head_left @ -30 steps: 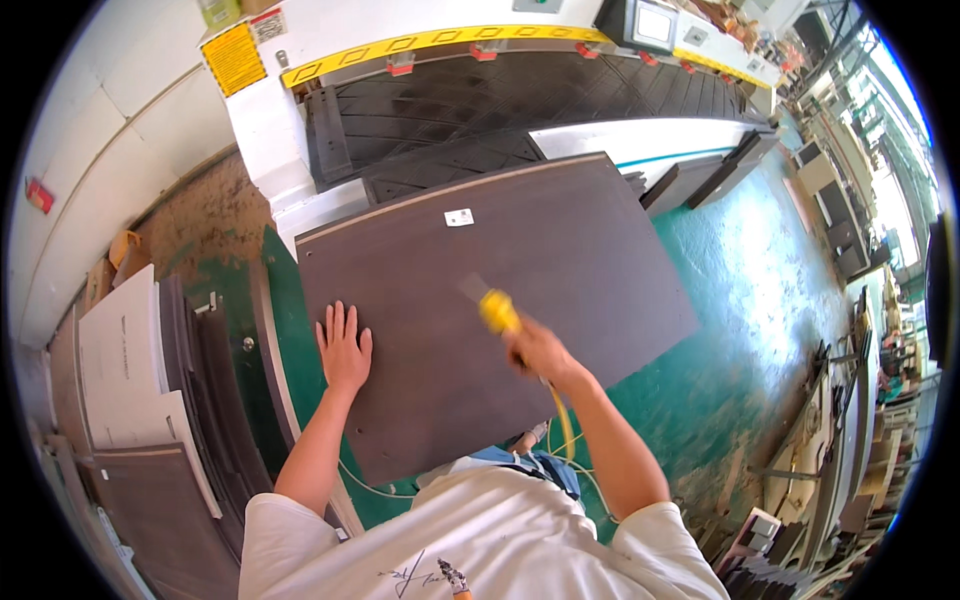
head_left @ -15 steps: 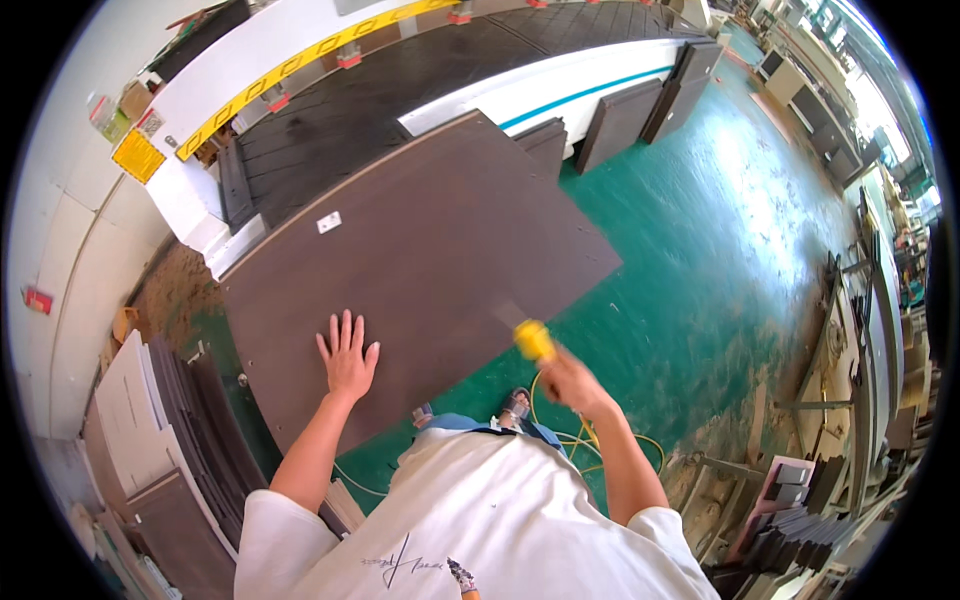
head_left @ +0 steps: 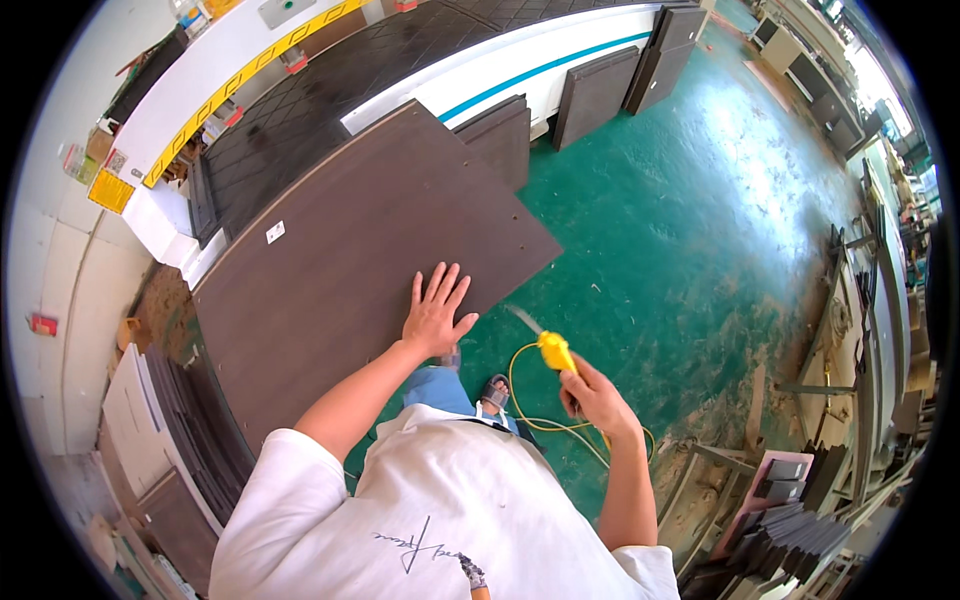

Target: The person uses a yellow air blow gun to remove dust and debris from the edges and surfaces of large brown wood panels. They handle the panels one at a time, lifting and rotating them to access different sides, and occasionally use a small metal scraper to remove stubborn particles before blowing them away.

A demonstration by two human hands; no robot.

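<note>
A large dark brown board (head_left: 320,310) lies in front of me with a small white label (head_left: 275,232) on its face and small holes along its edges. My left hand (head_left: 435,318) rests flat on it near the right part of its near edge, fingers spread. Off the board's right side, my right hand (head_left: 602,398) is closed round a yellow air blow gun (head_left: 555,350). Its thin nozzle, slightly blurred, points up and left toward the board's edge. A yellow hose (head_left: 512,378) loops over the floor below the gun; where it joins is hidden.
Behind the board stands a white machine (head_left: 560,68) with a dark bed (head_left: 400,62) and a yellow-striped beam (head_left: 255,75). Several brown panels (head_left: 597,95) lean against it. Stacked panels (head_left: 190,400) stand at left, a metal rack (head_left: 835,390) at right. The floor (head_left: 690,250) is green.
My left hand has slid right across the board to near its right end. The blow gun has moved slightly right and down, clear of the board. The whole view has shifted a little.
</note>
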